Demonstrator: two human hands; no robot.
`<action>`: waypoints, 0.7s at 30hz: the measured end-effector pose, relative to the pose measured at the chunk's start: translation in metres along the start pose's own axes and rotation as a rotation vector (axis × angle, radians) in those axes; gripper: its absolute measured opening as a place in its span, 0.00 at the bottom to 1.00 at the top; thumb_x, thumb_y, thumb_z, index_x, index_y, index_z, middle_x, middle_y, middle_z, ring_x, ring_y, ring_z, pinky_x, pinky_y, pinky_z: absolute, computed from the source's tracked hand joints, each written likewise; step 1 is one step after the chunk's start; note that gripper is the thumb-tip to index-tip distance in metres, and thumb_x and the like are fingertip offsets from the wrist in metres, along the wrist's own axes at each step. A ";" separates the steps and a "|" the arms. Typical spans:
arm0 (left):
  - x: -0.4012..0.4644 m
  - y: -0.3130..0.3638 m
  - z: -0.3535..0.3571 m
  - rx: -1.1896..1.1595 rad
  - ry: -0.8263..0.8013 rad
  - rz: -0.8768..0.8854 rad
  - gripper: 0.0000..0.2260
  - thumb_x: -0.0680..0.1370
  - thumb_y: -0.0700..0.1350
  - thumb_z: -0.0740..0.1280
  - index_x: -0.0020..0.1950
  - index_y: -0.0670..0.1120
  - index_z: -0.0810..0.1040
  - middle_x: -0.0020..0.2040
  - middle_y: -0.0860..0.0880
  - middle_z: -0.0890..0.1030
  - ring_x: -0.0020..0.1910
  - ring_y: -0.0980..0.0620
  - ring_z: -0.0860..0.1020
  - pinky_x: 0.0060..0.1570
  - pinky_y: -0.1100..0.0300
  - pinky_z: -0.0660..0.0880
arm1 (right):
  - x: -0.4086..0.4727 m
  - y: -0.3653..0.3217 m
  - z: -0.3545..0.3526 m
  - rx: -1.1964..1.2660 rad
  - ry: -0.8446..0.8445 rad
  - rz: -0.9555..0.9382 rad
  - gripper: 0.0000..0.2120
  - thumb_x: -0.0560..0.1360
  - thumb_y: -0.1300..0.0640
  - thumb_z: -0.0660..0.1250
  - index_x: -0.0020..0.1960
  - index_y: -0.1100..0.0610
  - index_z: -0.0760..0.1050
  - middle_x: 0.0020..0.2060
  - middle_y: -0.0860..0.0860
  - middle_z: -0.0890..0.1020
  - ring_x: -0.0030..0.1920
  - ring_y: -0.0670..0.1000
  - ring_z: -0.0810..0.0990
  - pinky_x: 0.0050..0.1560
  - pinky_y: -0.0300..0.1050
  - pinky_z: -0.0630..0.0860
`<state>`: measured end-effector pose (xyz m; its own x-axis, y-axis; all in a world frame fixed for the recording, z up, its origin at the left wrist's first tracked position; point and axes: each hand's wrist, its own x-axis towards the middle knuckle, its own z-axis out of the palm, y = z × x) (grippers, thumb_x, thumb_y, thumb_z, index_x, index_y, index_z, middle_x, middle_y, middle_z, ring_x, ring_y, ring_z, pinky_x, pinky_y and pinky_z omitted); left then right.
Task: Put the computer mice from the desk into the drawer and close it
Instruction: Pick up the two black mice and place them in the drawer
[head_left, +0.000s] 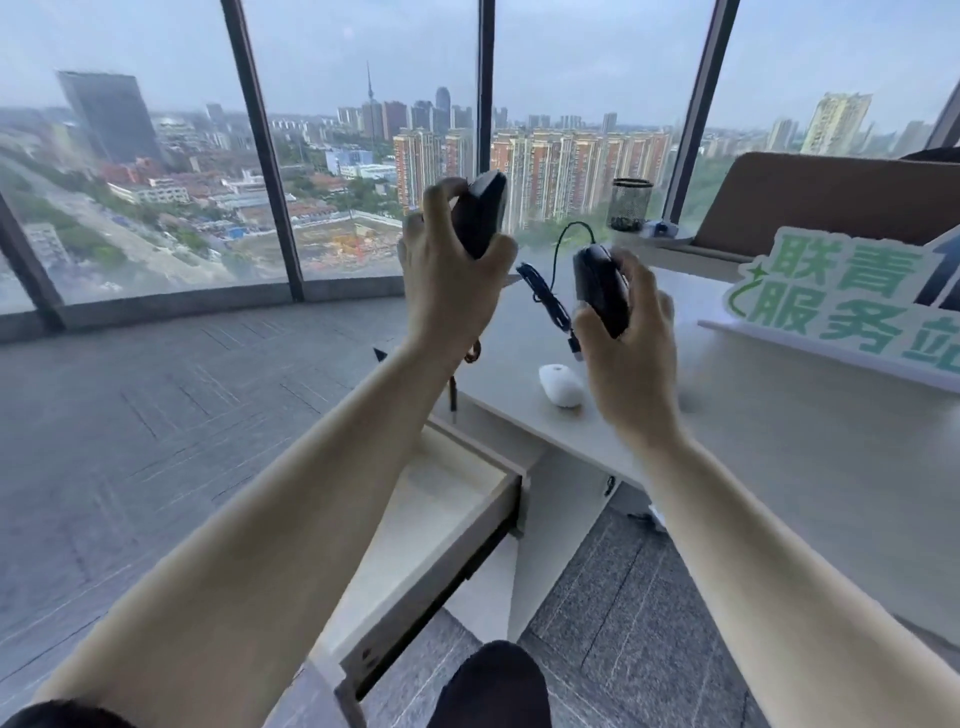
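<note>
My left hand is raised above the desk's left end, gripping a black mouse. My right hand holds a second black mouse, whose bundled black cable dangles to its left. A white mouse lies on the pale desk between and below my hands. Under the desk's left corner the drawer stands pulled out, its pale inside showing, partly hidden by my left forearm.
A green-lettered white sign stands at the desk's right. A mesh pen cup sits at the far edge by the window. A brown chair back is behind the desk. Grey carpet floor spreads to the left. My knee shows at the bottom.
</note>
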<state>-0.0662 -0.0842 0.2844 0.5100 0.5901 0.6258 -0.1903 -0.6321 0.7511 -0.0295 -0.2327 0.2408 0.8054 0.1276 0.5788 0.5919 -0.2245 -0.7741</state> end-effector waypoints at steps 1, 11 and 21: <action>-0.001 -0.005 -0.014 0.033 0.000 0.000 0.24 0.69 0.49 0.66 0.65 0.51 0.68 0.56 0.46 0.70 0.56 0.45 0.71 0.53 0.47 0.76 | -0.006 -0.002 0.011 0.013 -0.022 0.002 0.27 0.76 0.54 0.64 0.73 0.45 0.64 0.55 0.50 0.70 0.44 0.35 0.72 0.43 0.27 0.68; -0.069 -0.147 -0.076 0.266 -0.053 -0.314 0.21 0.73 0.48 0.67 0.65 0.50 0.68 0.52 0.46 0.69 0.54 0.43 0.73 0.55 0.48 0.74 | -0.085 0.042 0.131 0.049 -0.399 0.146 0.27 0.76 0.56 0.66 0.73 0.47 0.64 0.60 0.54 0.71 0.54 0.45 0.69 0.55 0.38 0.66; -0.136 -0.277 -0.046 0.522 -0.333 -0.791 0.24 0.74 0.52 0.63 0.71 0.58 0.66 0.63 0.40 0.69 0.63 0.39 0.66 0.65 0.47 0.67 | -0.118 0.152 0.231 -0.328 -0.786 0.374 0.31 0.75 0.51 0.66 0.76 0.47 0.59 0.66 0.58 0.67 0.66 0.60 0.70 0.65 0.50 0.70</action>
<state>-0.1213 0.0337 0.0005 0.5548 0.8157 -0.1640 0.6557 -0.3073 0.6896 -0.0277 -0.0585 -0.0046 0.8028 0.5828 -0.1259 0.3480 -0.6294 -0.6948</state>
